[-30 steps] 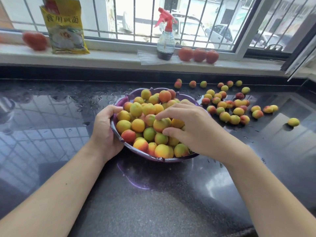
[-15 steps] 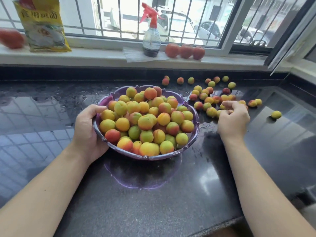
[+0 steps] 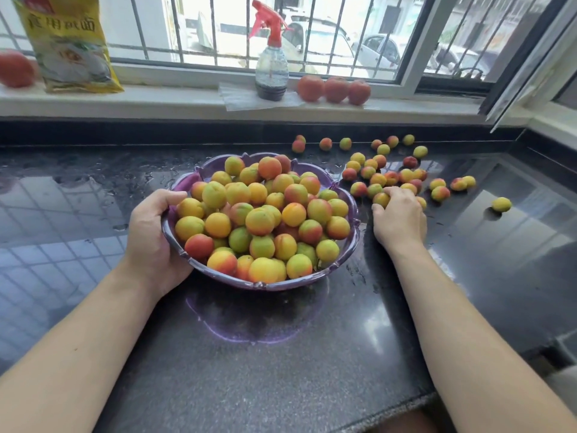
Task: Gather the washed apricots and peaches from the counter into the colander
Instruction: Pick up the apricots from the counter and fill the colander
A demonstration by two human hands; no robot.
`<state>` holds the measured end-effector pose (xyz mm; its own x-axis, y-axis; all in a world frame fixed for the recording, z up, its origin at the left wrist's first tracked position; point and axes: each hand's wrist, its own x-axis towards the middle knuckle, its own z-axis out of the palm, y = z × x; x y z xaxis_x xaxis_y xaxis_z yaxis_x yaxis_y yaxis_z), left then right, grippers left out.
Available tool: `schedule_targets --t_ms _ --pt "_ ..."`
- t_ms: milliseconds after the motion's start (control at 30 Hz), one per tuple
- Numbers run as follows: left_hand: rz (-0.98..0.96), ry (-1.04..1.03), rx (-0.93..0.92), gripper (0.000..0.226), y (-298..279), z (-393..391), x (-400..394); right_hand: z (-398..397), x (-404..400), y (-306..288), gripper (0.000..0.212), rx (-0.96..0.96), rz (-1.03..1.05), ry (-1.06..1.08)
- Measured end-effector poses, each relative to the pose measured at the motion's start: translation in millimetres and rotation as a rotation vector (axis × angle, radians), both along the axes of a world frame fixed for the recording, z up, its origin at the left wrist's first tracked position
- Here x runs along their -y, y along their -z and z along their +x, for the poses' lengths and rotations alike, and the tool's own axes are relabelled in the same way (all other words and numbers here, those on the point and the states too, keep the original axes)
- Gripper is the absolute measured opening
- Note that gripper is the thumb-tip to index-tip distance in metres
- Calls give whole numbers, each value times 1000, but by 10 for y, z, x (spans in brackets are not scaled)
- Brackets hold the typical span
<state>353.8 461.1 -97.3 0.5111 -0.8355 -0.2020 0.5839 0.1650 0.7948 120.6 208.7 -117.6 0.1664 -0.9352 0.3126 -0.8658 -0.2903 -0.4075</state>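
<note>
A dark, glossy stone worktop [image 3: 281, 370], wet in patches, is seen from above in a kitchen beneath a barred window. Nearest, two bare forearms reach forward. The left hand [image 3: 150, 239] is curled around the near-left rim of a purple colander [image 3: 351, 245], thumb hooked over the edge. The colander is heaped above its rim with small apricots and peaches [image 3: 259, 220], so it is judged heavy and best steadied at the rim, as it is. To its right, the right hand [image 3: 399, 218] is closed over a few loose fruits [image 3: 381, 199] on the worktop, fingers curled round them. Beyond it, more scattered fruit [image 3: 377, 179] lies on the worktop, with one stray apricot [image 3: 501, 204] well apart to the right. The fruit is judged light, round, damp and easily bruised: it may roll or slip, so a gentle cupped grip around several at once seems suitable. Farthest back, a windowsill carries a yellow packet [image 3: 67, 45], a spray bottle [image 3: 271, 67] and three tomatoes [image 3: 334, 89].
</note>
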Motion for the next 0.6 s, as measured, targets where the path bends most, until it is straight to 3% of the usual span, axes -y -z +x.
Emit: schedule_targets --t_ms 267,433,533,600 --pt "-12 16 -21 59 9 18 6 -74 -89 -39 39 475 -134 -148" --pt "-28 33 -27 62 20 52 15 -31 -263 -142 21 795 34 -275" --pt "-36 41 -28 61 29 61 15 30 -385 -385 22 1028 199 -371" --pt "-42 49 -34 60 41 69 18 69 -556 -612 26 1002 299 -506"
